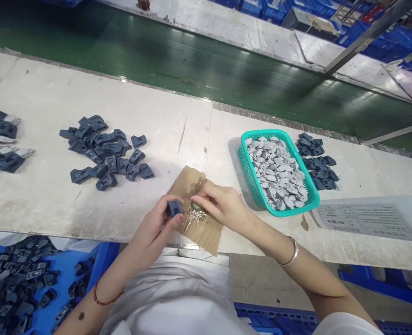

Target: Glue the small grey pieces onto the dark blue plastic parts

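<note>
My left hand [157,228] is closed around a dark blue-grey moulded plastic piece [174,209], its recessed face turned up. Just to its right, the thumb and fingers of my right hand [220,204] pinch together at a small round greenish thing [196,205]; whether they hold it or something smaller, I cannot make out. Both hands are over a sheet of brown paper [209,237] with shiny wet patches. A green basket [312,207] full of small light-grey pieces [275,172] stands to the right.
Loose dark pieces [101,149] lie at left, with more [319,172] behind the basket. At far left, dark pieces [7,160] have grey parts attached. A white bottle [373,217] lies at right. A blue bin [106,260] sits below the table edge. A green conveyor [178,60] runs beyond.
</note>
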Demonstrator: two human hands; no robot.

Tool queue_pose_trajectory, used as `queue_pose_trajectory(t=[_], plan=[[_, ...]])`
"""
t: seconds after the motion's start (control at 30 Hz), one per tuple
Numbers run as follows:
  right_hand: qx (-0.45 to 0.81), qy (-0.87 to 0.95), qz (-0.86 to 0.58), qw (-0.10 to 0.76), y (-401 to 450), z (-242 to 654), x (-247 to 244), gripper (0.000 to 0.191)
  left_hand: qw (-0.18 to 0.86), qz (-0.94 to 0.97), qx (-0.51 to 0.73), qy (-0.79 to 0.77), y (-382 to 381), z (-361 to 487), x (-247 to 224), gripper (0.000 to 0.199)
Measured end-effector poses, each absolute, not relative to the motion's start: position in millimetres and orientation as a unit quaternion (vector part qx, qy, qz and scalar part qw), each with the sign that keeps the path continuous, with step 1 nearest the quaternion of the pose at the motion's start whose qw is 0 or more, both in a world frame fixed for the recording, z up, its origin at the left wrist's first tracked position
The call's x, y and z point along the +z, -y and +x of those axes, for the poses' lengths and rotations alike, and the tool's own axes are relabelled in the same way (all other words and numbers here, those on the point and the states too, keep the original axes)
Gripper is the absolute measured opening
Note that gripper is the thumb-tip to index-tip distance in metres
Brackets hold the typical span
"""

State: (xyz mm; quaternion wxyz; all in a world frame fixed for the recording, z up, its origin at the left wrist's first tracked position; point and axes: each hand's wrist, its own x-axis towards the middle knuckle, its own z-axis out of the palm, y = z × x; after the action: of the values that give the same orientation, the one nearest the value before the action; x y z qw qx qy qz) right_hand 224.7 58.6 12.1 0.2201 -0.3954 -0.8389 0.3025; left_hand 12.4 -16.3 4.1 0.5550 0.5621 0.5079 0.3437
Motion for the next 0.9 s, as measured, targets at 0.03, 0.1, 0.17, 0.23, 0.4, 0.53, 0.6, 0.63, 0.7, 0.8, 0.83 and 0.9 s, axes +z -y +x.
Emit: queue_pose_trajectory(t=[0.03, 0.1, 0.17, 0.23, 0.4, 0.53, 0.6, 0.63, 0.7, 0.8, 0.83, 0.9], plan=[[0.285, 0.852, -0.381, 0.217, -59.0, 224.1, 10.8, 0.040, 0.550, 0.570, 0.345, -0.504, 15.8, 12.6, 3.9, 0.022], [0.262, 0.871, -0.358, 0.211, -59.4, 223.7, 9.0, 0.040, 0.546, 0.574, 0.356, -0.495, 15.2, 12.7, 4.0, 0.023], [0.257, 0.875, -0.352, 0.213, -59.3, 223.8, 7.9, 0.039, 0.549, 0.568, 0.364, -0.494, 14.9, 12.8, 4.0, 0.024], [0.263, 0.869, -0.359, 0.216, -59.0, 223.8, 7.6, 0.037, 0.558, 0.557, 0.363, -0.497, 14.7, 13.3, 3.9, 0.023], [0.343, 0.814, -0.407, 0.232, -58.1, 224.1, 10.6, 0.033, 0.594, 0.510, 0.402, -0.476, 12.3, 16.7, 3.1, 0.014], [0.425, 0.737, -0.455, 0.263, -58.5, 228.5, 13.9, 0.032, 0.600, 0.483, 0.401, -0.496, 10.9, 19.0, 4.0, 0.022], [0.425, 0.732, -0.459, 0.271, -59.0, 231.0, 14.0, 0.030, 0.590, 0.491, 0.389, -0.510, 11.5, 18.5, 5.8, 0.027], [0.420, 0.733, -0.461, 0.273, -59.3, 231.9, 13.7, 0.029, 0.589, 0.500, 0.378, -0.510, 12.2, 17.7, 6.7, 0.030], [0.412, 0.735, -0.466, 0.270, -59.7, 232.9, 12.8, 0.029, 0.595, 0.523, 0.360, -0.493, 14.3, 15.5, 7.7, 0.036], [0.400, 0.743, -0.471, 0.257, -60.0, 233.1, 11.8, 0.031, 0.585, 0.533, 0.372, -0.485, 17.1, 12.3, 5.8, 0.033], [0.394, 0.747, -0.472, 0.253, -60.1, 233.2, 11.7, 0.031, 0.576, 0.523, 0.389, -0.493, 17.3, 11.8, 4.6, 0.029], [0.385, 0.750, -0.476, 0.253, -60.0, 233.5, 11.9, 0.030, 0.564, 0.498, 0.427, -0.501, 16.0, 11.9, 3.0, 0.020]])
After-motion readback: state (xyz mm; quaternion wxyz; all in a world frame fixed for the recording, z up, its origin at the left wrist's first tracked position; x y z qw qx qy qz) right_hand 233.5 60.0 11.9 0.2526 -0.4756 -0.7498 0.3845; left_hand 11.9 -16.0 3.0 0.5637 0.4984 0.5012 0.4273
